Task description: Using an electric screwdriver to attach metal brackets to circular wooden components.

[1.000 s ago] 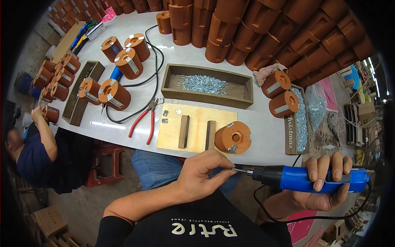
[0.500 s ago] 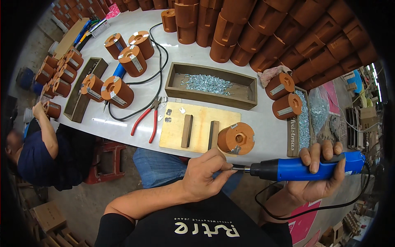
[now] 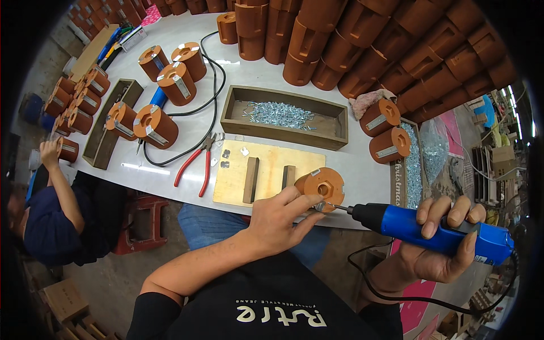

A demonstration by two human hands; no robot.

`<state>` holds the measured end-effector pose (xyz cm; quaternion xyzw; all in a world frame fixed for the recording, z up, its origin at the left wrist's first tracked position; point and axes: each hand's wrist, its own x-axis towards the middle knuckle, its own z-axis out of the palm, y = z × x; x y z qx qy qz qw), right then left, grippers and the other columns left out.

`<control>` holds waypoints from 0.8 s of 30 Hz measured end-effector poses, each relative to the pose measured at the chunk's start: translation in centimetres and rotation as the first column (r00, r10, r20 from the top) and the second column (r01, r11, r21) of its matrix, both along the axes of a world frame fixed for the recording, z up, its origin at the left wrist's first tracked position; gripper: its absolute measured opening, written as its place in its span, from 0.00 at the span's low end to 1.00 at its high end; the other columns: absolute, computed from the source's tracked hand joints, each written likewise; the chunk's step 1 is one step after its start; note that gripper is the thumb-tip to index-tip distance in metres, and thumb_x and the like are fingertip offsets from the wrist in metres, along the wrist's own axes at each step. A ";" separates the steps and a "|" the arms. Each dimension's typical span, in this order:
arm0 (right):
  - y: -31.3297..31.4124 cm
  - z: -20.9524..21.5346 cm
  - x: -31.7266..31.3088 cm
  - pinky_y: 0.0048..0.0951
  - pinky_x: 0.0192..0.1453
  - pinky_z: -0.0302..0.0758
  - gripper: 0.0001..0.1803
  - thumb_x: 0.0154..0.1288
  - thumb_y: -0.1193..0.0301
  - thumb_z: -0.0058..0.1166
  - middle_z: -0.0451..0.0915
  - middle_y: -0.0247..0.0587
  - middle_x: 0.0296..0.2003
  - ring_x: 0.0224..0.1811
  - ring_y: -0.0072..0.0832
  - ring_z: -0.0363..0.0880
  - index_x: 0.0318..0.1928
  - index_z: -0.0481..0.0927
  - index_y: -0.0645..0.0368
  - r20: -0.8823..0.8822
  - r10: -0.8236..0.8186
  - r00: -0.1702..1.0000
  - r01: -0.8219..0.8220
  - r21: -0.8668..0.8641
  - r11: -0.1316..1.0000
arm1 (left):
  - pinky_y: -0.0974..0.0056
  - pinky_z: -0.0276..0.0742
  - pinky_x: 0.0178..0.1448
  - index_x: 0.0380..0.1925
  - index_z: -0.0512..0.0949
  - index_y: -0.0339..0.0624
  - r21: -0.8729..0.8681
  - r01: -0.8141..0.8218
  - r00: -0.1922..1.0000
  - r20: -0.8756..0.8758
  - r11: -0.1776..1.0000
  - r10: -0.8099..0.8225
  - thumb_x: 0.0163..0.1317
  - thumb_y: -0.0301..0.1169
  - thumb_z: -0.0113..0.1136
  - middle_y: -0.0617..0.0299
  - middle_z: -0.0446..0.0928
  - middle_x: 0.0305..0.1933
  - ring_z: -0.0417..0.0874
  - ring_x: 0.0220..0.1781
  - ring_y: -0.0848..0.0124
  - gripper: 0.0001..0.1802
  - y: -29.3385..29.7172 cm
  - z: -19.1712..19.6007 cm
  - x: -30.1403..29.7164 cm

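My right hand point(image 3: 439, 238) is wrapped round a blue corded electric screwdriver point(image 3: 411, 224), its bit pointing left. The bit tip meets the near edge of a reddish-brown cylinder point(image 3: 327, 180) with a hexagonal hole, beside a small metal plate point(image 3: 324, 207). My left hand point(image 3: 283, 221) is closed in a pinch at that same edge, close to the bit. Whatever lies between its fingertips is too small to make out. Under the cylinder is a pale wooden board point(image 3: 266, 156) bearing two dark wooden strips point(image 3: 251, 180).
Beyond the board stands a wooden box point(image 3: 283, 136) of silvery screws. Red-handled pliers point(image 3: 193, 165) lie left of it. More brown cylinders point(image 3: 156, 126) stand left and right, and tall stacks point(image 3: 362, 51) fill the back. A co-worker point(image 3: 54, 215) sits at the far left.
The screwdriver has tilted and shifted so its bit reaches the cylinder's edge. My left hand has moved up from the bit to the cylinder. The view has shifted slightly.
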<state>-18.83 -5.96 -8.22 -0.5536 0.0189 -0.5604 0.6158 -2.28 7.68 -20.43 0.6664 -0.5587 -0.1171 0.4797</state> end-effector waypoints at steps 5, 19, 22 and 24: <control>-0.3 -0.2 0.7 0.38 0.35 0.76 0.19 0.68 0.65 0.49 0.73 0.47 0.37 0.27 0.32 0.76 0.52 0.63 0.61 -0.040 0.033 0.999 -0.034 -0.029 0.999 | 0.67 0.70 0.24 0.46 0.82 0.49 0.067 0.006 0.999 -0.053 0.998 -0.002 0.50 0.31 0.73 0.63 0.74 0.27 0.77 0.22 0.71 0.20 -0.7 -0.2 -0.2; -0.8 -0.3 2.2 0.40 0.37 0.78 0.18 0.68 0.68 0.47 0.74 0.51 0.38 0.28 0.35 0.78 0.53 0.62 0.63 -0.070 0.118 0.991 -0.122 -0.057 0.991 | 0.66 0.68 0.22 0.51 0.81 0.50 -0.004 0.011 1.000 0.007 1.000 -0.011 0.51 0.31 0.73 0.65 0.67 0.24 0.71 0.19 0.72 0.25 -0.4 -0.8 -0.3; -0.9 -0.2 2.4 0.40 0.37 0.78 0.18 0.67 0.68 0.47 0.74 0.51 0.39 0.29 0.35 0.78 0.53 0.62 0.63 -0.082 0.133 0.988 -0.138 -0.062 0.989 | 0.66 0.68 0.22 0.52 0.80 0.50 -0.003 0.014 1.000 0.001 1.000 -0.014 0.50 0.30 0.73 0.65 0.67 0.24 0.71 0.19 0.72 0.25 -0.4 -0.8 -0.2; -0.9 -0.2 2.5 0.40 0.36 0.79 0.18 0.67 0.68 0.47 0.75 0.52 0.38 0.28 0.35 0.78 0.53 0.62 0.64 -0.084 0.131 0.988 -0.136 -0.051 0.989 | 0.66 0.68 0.22 0.52 0.80 0.50 0.002 0.012 1.000 0.003 1.000 -0.012 0.50 0.30 0.73 0.65 0.67 0.24 0.71 0.19 0.72 0.26 -0.4 -0.8 -0.2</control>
